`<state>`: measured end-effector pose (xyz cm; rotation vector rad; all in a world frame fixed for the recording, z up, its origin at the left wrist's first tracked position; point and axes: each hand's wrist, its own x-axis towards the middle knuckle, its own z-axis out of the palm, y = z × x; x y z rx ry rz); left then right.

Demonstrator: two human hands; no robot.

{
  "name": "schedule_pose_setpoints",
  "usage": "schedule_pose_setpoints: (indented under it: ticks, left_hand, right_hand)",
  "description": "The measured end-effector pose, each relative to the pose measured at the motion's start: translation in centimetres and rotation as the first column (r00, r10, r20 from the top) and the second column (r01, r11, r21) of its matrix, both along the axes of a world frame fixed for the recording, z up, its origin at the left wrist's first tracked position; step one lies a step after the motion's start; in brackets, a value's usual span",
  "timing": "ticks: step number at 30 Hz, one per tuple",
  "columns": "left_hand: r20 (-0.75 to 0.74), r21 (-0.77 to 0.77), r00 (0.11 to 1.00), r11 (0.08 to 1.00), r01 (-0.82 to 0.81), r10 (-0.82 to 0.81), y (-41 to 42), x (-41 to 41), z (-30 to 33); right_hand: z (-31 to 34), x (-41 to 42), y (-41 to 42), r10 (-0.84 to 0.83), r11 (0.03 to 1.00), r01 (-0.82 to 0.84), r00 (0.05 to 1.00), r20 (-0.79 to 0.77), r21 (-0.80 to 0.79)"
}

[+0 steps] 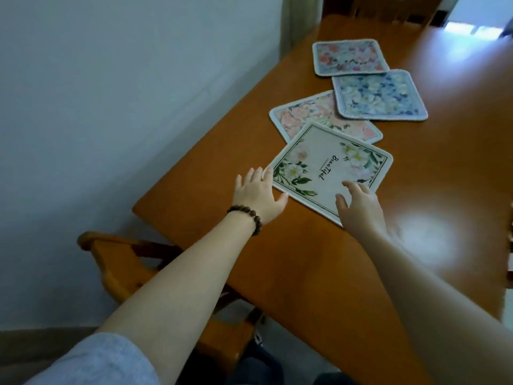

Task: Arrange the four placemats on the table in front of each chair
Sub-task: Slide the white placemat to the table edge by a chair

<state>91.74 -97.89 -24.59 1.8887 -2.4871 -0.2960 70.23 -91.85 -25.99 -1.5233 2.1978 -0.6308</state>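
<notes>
Step in hand, by the look of it: taking up the first mat. All four placemats lie bunched in a loose chain on the orange wooden table (pixel 319 273), none yet before a chair. Your left hand (pixel 259 194) lies flat, fingers spread wide, fingertips touching the 9 o'clock corner of the white floral placemat (pixel 330 169); your right hand (pixel 361 207) rests loosely curled on its 5 o'clock edge, gripping nothing that I can tell. This mat overlaps the peach floral placemat (pixel 308 115) at its 12 o'clock; the blue floral placemat (pixel 380 95) overlaps that one, and the pink-and-grey floral placemat (pixel 348 56) sits farthest, at 12 o'clock. Next move likely calls for lifting or sliding the white mat clear without dragging the peach one. Mats: thin, square, rounded corners, stitched borders, soft-looking. Table glossy, slick. Wooden chair (pixel 116 257) at 7 o'clock; bead bracelet (pixel 247 216) on your left wrist.
</notes>
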Motion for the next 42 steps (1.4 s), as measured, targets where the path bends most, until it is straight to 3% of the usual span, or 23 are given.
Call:
schedule_pose_setpoints:
  ticks: [9,19,25,30,42]
  left_hand:
    - [-0.029,0.023,0.987,0.987,0.160,-0.159,-6.2,-0.5,-1.9]
    - [0.005,0.130,0.987,0.979,0.159,-0.161,-11.4,-2.4,-7.4]
    - [0.027,0.206,0.991,0.971,0.120,-0.128,-13.8,-2.9,-11.0]
    - [0.018,0.256,0.981,0.950,0.181,-0.191,-13.7,-2.9,-12.7]
    - [0.001,0.300,0.991,0.946,0.126,-0.132,-8.5,1.3,-11.7]
  right_hand:
    - [-1.5,0.3,-1.4,-0.138,0.989,0.140,0.990,-0.041,0.047]
    - [-7.6,-1.7,-3.3,-0.137,0.905,0.202,0.971,-0.195,0.373]
    - [-10.1,-3.3,-4.7,-0.201,0.881,0.274,0.955,-0.217,0.385]
    - [-11.3,-2.6,-4.9,-0.137,0.886,0.207,0.972,-0.192,0.415]
    - [-10.3,-0.2,-1.2,-0.012,0.888,0.077,0.989,-0.145,0.453]
